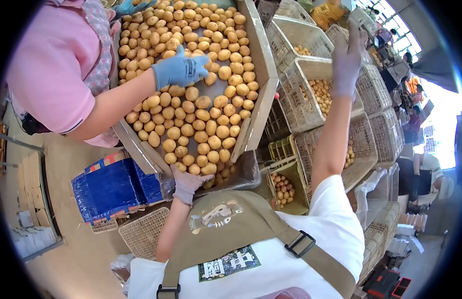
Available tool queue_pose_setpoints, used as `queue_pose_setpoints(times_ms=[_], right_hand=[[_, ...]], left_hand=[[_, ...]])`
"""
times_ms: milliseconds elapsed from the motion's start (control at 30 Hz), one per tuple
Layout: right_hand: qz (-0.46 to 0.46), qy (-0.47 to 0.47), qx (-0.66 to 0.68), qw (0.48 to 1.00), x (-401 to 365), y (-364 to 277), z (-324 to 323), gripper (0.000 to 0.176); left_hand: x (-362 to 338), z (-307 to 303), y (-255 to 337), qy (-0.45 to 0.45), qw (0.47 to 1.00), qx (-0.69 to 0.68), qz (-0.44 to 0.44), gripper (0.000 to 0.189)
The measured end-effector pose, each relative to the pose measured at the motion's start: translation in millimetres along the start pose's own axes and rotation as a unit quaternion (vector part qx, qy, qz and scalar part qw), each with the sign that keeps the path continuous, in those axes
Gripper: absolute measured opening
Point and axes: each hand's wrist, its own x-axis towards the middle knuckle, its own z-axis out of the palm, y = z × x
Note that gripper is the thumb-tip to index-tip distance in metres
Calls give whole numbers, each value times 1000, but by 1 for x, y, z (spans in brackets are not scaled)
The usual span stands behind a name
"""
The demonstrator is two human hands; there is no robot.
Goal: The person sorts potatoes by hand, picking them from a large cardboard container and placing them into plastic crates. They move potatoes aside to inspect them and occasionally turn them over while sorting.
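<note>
My left hand (187,183), in a pale glove, lies at the near end of the sorting table (259,74), its fingers spread against the lowest potatoes (202,138). Stretched far out to the right, my right hand (348,62) is gloved too and hangs over the plastic crates (301,74). Its fingers are extended and I see nothing in them. Small round potatoes (321,94) lie in the crate under that hand. Many more cover the table between its raised wooden sides.
A co-worker's blue-gloved hand (180,71) is among the potatoes, from the left. A blue wrapped box (111,187) stands below the table. A crate of reddish potatoes (283,189) is near my right side. Several people are in the right background.
</note>
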Motion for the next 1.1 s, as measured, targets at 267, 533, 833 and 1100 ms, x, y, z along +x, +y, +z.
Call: queue_pose_setpoints(times_ms=[267,533,833,1100], right_hand=[[-239,-492,89,833,-259,-31,45,46],[-208,-520,3,828,-341,-54,64,55],[-230,-576,7,784,-335,-55,82,23],[-249,-663,-21,706,-379,-138,117,58]], left_hand=[[10,-29,-4,-26,786,586,196,103],[2,-5,-2,30,999,34,18,92],[3,-43,-7,102,986,124,44,62],[-2,1,-1,89,992,12,92,100]])
